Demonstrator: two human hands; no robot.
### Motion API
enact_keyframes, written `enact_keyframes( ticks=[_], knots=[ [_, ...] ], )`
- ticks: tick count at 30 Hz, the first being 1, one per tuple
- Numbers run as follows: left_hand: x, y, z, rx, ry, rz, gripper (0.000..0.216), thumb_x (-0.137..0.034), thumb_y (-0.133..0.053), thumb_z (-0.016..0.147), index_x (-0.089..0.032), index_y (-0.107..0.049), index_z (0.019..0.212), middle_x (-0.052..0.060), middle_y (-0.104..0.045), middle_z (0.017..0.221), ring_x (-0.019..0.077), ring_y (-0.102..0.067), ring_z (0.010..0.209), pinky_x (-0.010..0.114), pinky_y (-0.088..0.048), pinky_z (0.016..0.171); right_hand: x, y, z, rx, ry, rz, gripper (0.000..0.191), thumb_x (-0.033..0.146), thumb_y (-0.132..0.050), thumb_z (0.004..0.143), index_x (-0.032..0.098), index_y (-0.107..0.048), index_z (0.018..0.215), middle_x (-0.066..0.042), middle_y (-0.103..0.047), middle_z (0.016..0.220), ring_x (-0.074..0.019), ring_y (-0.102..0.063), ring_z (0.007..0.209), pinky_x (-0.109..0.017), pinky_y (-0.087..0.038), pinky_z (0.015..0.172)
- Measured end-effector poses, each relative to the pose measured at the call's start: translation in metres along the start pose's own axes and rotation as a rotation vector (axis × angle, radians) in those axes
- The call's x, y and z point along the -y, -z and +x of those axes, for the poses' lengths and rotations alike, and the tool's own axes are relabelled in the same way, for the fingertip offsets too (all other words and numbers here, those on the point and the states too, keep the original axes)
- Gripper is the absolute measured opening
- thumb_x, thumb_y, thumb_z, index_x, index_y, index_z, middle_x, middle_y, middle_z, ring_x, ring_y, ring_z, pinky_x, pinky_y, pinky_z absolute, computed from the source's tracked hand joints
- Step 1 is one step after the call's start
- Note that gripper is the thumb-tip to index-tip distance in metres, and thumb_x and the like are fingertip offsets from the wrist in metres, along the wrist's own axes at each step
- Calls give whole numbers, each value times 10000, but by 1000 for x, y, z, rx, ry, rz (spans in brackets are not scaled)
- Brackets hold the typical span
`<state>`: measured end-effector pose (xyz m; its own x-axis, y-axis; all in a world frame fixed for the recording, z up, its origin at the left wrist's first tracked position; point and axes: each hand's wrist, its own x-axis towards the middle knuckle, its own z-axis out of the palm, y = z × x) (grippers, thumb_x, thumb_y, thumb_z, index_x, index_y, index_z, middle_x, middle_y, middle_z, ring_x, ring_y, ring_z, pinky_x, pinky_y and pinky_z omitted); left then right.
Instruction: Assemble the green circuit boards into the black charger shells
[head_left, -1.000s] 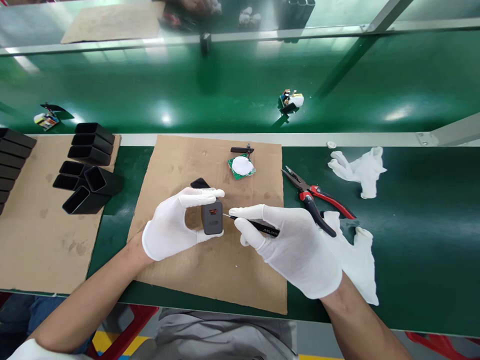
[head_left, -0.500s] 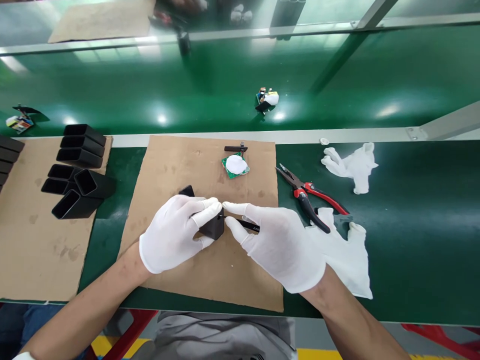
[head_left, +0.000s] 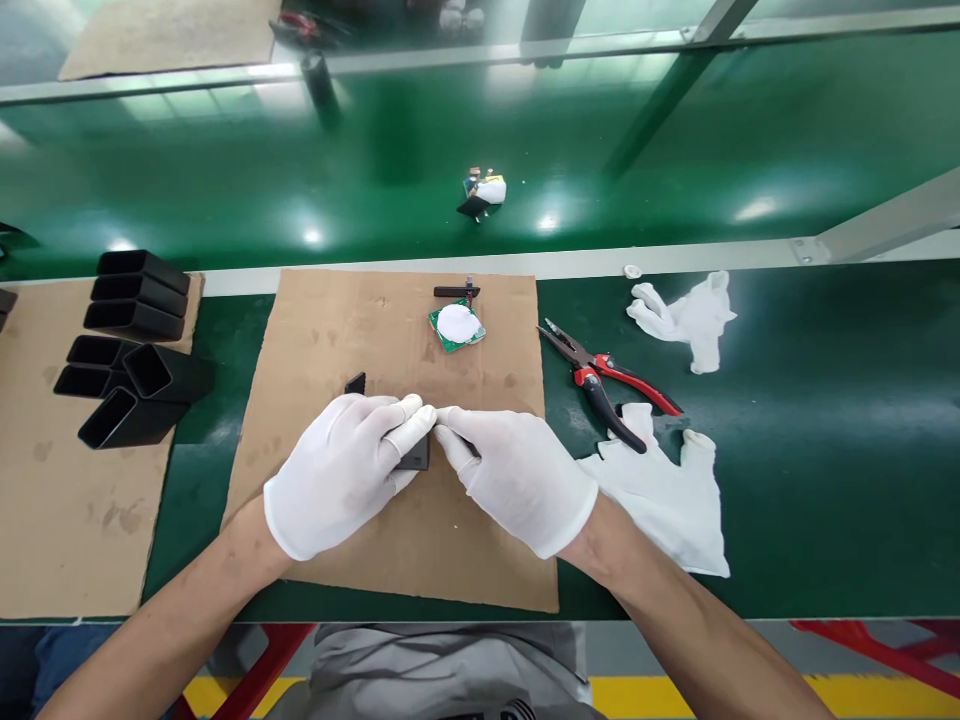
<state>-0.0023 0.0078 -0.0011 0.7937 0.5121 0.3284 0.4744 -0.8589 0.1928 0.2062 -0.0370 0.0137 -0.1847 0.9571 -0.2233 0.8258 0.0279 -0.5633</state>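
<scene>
A case (head_left: 418, 457) is gripped by the left hand (head_left: 334, 478), seemingly worked by the pinched right hand (head_left: 517, 475), contents hidden; steadiness seems needed.

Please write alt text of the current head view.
A white-gloved left hand holds a dark case over cardboard, the gloved right hand at its edge. A circuit board lies beyond, pliers and loose gloves right, black tubes left.

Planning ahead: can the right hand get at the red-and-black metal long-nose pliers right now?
Probably yes: the red-and-black pliers lie nearby, uncovered. But the white-gloved right hand is busy at the dark rectangular box, so it would likely have to leave that first.
</scene>
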Motion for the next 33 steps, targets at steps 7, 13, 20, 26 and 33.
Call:
enact_keyframes(
  ticks=[7,13,20,26,33],
  knots=[
    [2,2,-1,4,-14,-20,437,-68,-629,934,-147,-546,1356,149,-750,1188,283,-723,970,433,-591,826,-3,-3,1,-21,-13,103,301,293,-504,1051,273,-766,903,14,-791,791,-165,-689,663,-286,-370,604],
    [3,5,0,-12,-37,-39,450,-81,-640,950,-180,-540,1378,126,-755,1200,274,-732,969,424,-590,833,-2,-5,1,-19,-32,176,299,289,-507,1046,287,-806,1056,-9,-839,952,-206,-770,821,-289,-467,703],
    [5,5,0,-14,-37,-61,539,-77,-643,930,-224,-518,1434,112,-764,1207,282,-748,969,424,-589,815,-3,-6,3,-9,-32,147,302,292,-512,1050,290,-812,1091,-7,-827,898,-201,-751,768,-294,-453,664],
    [1,8,1,-67,141,-105,510,-164,-723,904,-286,-585,1379,61,-783,1165,284,-765,987,406,-618,823,-6,16,-1,25,14,270,314,217,-520,1035,303,-792,1167,17,-836,1058,-204,-777,945,-297,-520,820],
    [-6,16,1,-277,386,-471,591,-270,-932,756,-254,-677,1289,63,-786,1214,257,-757,1079,408,-639,971,-17,20,3,-391,-30,-95,341,281,-488,1079,249,-733,1313,-31,-784,991,-189,-726,807,-307,-432,626]
  ],
)
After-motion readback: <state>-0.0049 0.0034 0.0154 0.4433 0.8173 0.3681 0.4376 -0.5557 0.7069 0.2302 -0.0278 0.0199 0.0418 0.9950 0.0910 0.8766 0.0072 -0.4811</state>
